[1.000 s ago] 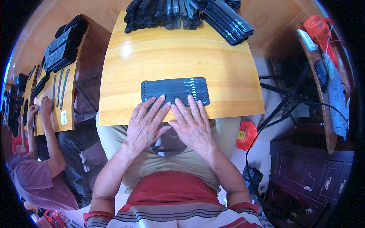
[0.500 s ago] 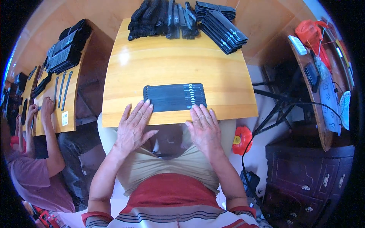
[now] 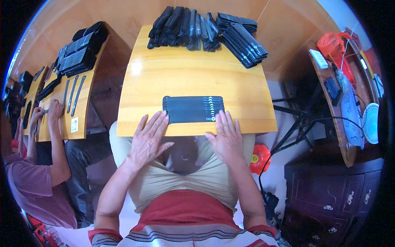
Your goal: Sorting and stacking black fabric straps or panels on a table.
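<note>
while left hand (image 3: 149, 139) and right hand (image 3: 227, 139), flat and gripping nothing, touch opposite ends of the black strips (image 3: 185, 108), light, even pressure should align them.

Black strips (image 3: 185, 109), thin, flat, packed side by side into one neat rectangle; long sides run parallel to the desk's (image 3: 197, 78) front edge. White marks line up in a column toward the right ends. Block lies just behind front edge, roughly midway between left and right edges.
</note>
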The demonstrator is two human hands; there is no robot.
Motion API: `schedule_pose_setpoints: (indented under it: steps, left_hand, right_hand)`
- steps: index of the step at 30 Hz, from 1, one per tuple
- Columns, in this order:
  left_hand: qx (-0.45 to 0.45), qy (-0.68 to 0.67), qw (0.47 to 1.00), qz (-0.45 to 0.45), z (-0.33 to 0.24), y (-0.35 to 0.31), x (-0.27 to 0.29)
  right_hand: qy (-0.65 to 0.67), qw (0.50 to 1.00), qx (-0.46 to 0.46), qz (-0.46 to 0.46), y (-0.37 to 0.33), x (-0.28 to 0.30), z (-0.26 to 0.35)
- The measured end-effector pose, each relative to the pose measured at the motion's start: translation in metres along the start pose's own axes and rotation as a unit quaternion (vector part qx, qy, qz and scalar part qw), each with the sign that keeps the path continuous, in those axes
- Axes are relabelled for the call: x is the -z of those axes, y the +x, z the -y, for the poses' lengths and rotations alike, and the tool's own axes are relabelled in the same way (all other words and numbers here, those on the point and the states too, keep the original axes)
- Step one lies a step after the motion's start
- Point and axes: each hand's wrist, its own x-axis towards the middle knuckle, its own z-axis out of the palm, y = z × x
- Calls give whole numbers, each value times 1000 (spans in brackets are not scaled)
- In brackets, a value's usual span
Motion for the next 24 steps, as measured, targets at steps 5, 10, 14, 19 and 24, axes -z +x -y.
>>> schedule_pose_setpoints:
  steps: [5,10,14,19,24]
  left_hand:
    - [65,-84,994,-27,-2,-7,2]
    - [234,-473,849,-30,-17,2,26]
    - [354,-659,663,-18,-7,22,30]
    - [366,-658,658,-4,12,29,20]
    - [368,-561,741,33,19,51,10]
  right_hand:
    - [-1,1000,-7,-22,4,7,5]
    - [27,997,45,-64,14,13,22]
    - [41,995,77,-39,20,3,25]
    - [60,995,77,-31,23,6,30]
    - [78,993,80,-30,33,10,38]
